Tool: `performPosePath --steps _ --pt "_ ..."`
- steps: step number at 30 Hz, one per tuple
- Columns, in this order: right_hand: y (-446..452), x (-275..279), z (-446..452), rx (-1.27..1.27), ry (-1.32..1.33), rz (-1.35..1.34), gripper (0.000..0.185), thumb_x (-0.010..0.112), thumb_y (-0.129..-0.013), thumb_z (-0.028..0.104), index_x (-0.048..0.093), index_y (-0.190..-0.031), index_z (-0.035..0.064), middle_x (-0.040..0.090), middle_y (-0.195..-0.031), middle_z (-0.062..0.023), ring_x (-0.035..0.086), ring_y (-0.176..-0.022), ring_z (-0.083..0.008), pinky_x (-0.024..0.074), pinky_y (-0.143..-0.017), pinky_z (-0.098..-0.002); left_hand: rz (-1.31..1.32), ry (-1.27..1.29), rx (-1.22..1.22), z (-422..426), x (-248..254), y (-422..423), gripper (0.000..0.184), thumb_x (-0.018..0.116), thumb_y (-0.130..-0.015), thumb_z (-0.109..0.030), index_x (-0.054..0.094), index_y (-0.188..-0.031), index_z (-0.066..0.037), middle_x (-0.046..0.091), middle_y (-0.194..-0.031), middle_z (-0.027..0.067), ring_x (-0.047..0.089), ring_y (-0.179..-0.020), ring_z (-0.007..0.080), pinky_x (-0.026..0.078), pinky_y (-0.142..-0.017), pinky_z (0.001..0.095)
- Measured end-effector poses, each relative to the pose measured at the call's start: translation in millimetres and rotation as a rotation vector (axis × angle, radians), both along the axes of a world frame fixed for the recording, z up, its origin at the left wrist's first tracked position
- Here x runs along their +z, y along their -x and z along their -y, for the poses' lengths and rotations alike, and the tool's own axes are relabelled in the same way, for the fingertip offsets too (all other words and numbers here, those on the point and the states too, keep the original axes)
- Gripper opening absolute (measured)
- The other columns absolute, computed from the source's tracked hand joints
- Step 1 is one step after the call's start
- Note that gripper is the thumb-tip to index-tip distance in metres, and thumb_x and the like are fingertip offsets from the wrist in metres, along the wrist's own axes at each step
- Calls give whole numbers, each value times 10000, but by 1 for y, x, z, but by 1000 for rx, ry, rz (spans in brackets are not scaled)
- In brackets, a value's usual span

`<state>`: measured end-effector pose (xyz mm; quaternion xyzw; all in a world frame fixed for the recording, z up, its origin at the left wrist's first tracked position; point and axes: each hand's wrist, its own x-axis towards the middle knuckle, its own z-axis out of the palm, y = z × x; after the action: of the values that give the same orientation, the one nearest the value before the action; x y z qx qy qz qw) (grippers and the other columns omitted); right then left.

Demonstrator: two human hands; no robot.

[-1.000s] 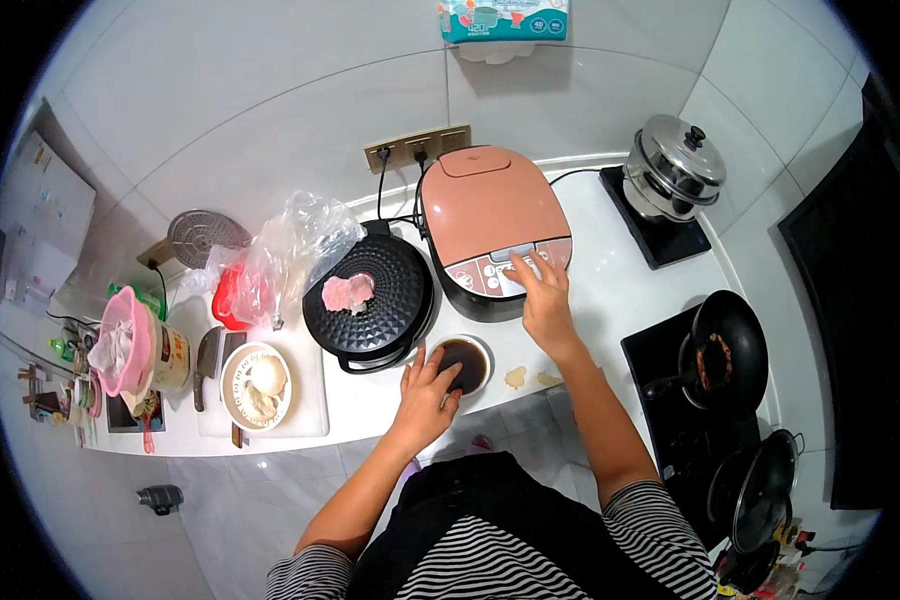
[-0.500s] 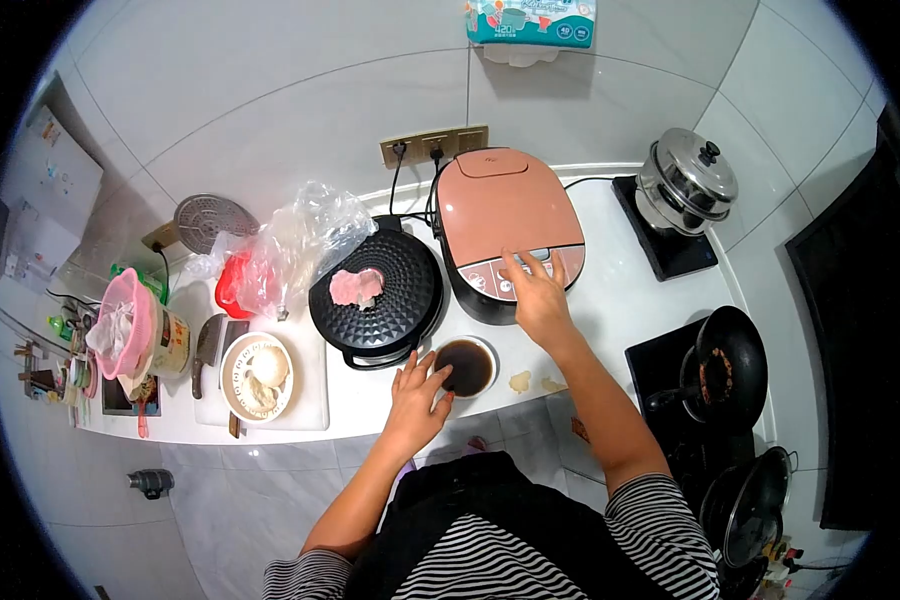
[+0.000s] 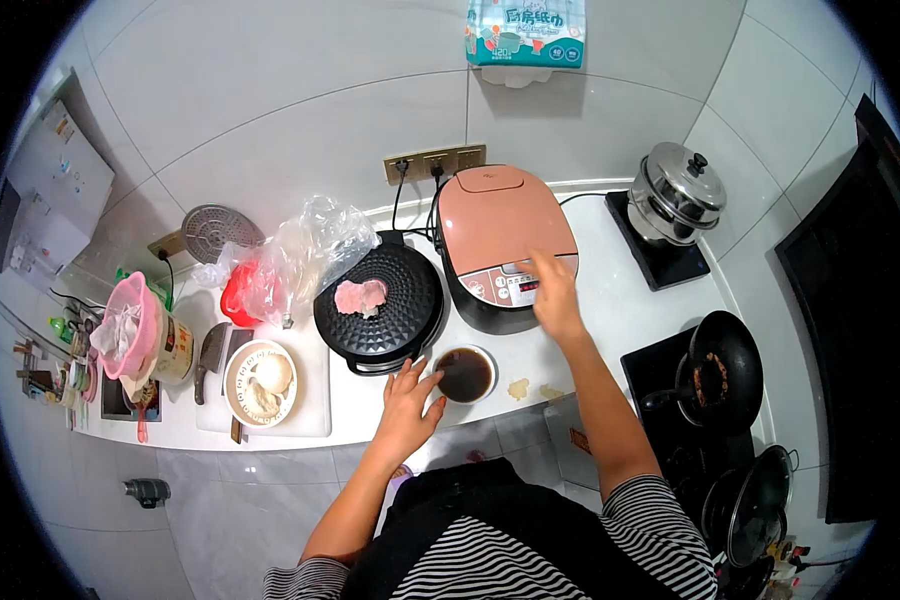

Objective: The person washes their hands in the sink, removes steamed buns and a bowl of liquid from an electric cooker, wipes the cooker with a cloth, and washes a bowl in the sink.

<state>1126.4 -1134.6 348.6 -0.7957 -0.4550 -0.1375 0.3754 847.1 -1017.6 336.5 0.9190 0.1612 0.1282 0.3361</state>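
Observation:
My right hand (image 3: 558, 295) is at the front panel of a rice cooker (image 3: 505, 220) with a pink-copper lid, its fingers stretched out over the right side of the buttons. A small red display shows beside the fingertips. My left hand (image 3: 406, 408) rests at the counter's front with its fingers spread, at the left rim of a small bowl of dark liquid (image 3: 465, 375). Whether it touches the bowl I cannot tell. Left of the cooker sits a closed black electric griddle (image 3: 380, 330) with a crumpled pink cloth (image 3: 360, 297) on its lid.
A bowl with pale dough-like lumps (image 3: 260, 383) stands on a white cutting board (image 3: 312, 390) beside a cleaver (image 3: 210, 355). Plastic bags (image 3: 310, 250) lie behind. At right are a steel pot (image 3: 677, 190) on a black hotplate and a black wok (image 3: 725, 370).
My right hand has slid slightly right along the cooker's panel, uncovering buttons and a red display. My left hand stays by the bowl. The view has shifted slightly.

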Motion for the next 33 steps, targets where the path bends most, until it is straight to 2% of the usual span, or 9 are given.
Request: performPosePath --steps 3,5,6,9,10,14,16,22,33 --pt "-8 -4 20 -54 -162 59 553 381 -680 -178 493 -1207 -54 653 -1058 -162 530 -1105 -345 393 -941 -397 -15 18 14 -2 7 7 433 635 -815 -175 559 -1232 -86 417 -1363 212 291 -1336 390 206 -1078 536" --pt "-5 -6 40 -148 -234 -74 553 375 -668 -185 497 -1193 -62 649 -1045 -184 556 -1069 -350 415 -913 -392 14 48 27 -1 6 10 432 628 -819 -172 555 -1237 -88 405 -1375 212 289 -1339 385 200 -1078 542" --pt "-8 -18 49 -196 -181 -51 552 383 -665 -172 496 -1194 -63 619 -1100 -213 558 -1068 -356 396 -935 -405 9 42 53 0 8 12 432 627 -820 -175 555 -1238 -87 398 -1381 213 289 -1340 385 199 -1077 545" --pt "-1 -28 58 -208 -83 95 552 381 -667 -162 502 -1195 -57 620 -1097 -213 559 -1066 -354 385 -943 -414 -14 36 67 -1 4 16 435 626 -823 -187 554 -1240 -87 380 -1393 220 287 -1339 391 198 -1073 556" --pt "2 -30 59 -221 -62 62 570 378 -669 -154 489 -1218 -47 645 -1082 -173 518 -1126 -354 338 -978 -448 -36 25 62 -1 1 17 439 629 -821 -191 554 -1241 -88 376 -1395 225 283 -1339 397 199 -1072 557" --pt "5 -33 55 -271 27 41 591 390 -673 -156 462 -1247 -36 654 -1097 -131 457 -1194 -358 284 -1010 -484 -85 -5 35 -1 -9 19 449 638 -815 -202 555 -1241 -90 364 -1400 239 269 -1343 410 201 -1069 565" --pt "1 -38 52 -292 52 -24 604 437 -721 -144 436 -1293 51 667 -1089 -64 396 -1261 -348 206 -1070 -529 -90 -1 24 0 -9 18 449 640 -814 -205 556 -1240 -92 362 -1401 241 267 -1344 412 200 -1068 569" --pt "0 -39 47 -302 96 -43 618 454 -736 -145 434 -1308 88 667 -1090 -54 397 -1272 -322 191 -1079 -527 -91 16 11 3 -7 17 446 643 -816 -215 560 -1239 -99 362 -1400 240 258 -1349 408 198 -1067 577" --pt "-2 -36 42 -326 159 -23 599 468 -743 -124 436 -1308 69 664 -1088 -72 413 -1263 -297 172 -1077 -544 -124 27 36 3 -8 17 455 644 -816 -218 555 -1246 -100 373 -1390 237 257 -1350 401 189 -1076 561"
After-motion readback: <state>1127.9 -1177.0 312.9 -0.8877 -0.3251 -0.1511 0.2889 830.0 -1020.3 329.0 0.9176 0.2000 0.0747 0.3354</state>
